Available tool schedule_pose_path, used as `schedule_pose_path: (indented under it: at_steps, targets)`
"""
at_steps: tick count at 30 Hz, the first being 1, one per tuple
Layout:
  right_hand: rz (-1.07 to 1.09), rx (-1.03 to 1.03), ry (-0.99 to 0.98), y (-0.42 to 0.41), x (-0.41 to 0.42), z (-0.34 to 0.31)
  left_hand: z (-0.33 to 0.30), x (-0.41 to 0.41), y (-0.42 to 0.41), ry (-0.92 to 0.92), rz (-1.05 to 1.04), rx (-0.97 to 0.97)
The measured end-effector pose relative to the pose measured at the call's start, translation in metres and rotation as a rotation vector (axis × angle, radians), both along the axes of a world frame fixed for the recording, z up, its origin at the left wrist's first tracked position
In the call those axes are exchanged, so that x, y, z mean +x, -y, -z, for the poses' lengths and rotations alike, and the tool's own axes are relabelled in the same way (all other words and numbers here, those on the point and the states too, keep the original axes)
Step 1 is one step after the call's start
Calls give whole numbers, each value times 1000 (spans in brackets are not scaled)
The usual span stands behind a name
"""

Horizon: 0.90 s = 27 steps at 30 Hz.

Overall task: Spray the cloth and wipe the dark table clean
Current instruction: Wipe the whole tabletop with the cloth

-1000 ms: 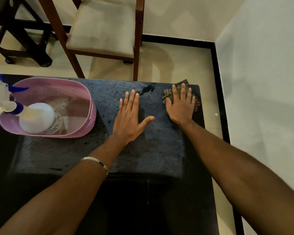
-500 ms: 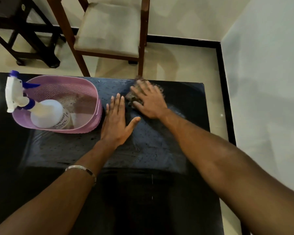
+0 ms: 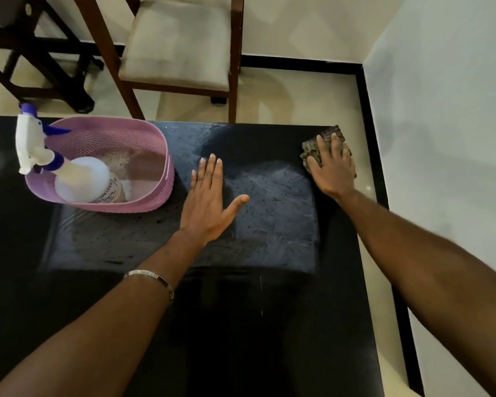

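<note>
We look down on a dark table (image 3: 241,325) whose far half shows a paler, streaked, speckled patch. At its far left stands a pink basket (image 3: 155,179), a spray bottle (image 3: 80,179) leaning inside it. Our left hand (image 3: 206,202) lies flat, fingers straight, near the middle of the far half, just right of the basket. At the far right corner, our right hand (image 3: 334,170) presses a checked cloth (image 3: 312,147) against the tabletop.

The spray bottle (image 3: 82,179), lying in the pink basket (image 3: 143,136) at the frame's left, bears a label with print too small to read.
</note>
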State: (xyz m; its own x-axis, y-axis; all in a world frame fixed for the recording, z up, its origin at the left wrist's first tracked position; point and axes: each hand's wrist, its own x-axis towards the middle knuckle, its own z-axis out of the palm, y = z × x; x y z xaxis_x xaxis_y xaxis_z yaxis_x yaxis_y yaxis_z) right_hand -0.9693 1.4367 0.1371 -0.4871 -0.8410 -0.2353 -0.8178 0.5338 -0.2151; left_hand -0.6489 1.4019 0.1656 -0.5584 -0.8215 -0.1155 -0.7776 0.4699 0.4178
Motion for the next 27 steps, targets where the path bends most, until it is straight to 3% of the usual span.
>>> schedule_pose_path:
  at_steps: [10, 13, 17, 24, 27]
  targets:
    - [88, 51, -35, -258, 153, -1, -6, 16, -22, -20, 67, 39]
    - [150, 111, -33, -293, 188, 3, -8, 19, -22, -18, 80, 40]
    - [152, 116, -39, -250, 183, -4, -7, 25, -20, -7, 94, 50]
    - [34, 59, -32, -70, 130, -4, -5, 26, -13, -22, 117, 34]
    - [17, 88, 0, -28, 118, -3, -3, 26, -12, -18, 120, 21]
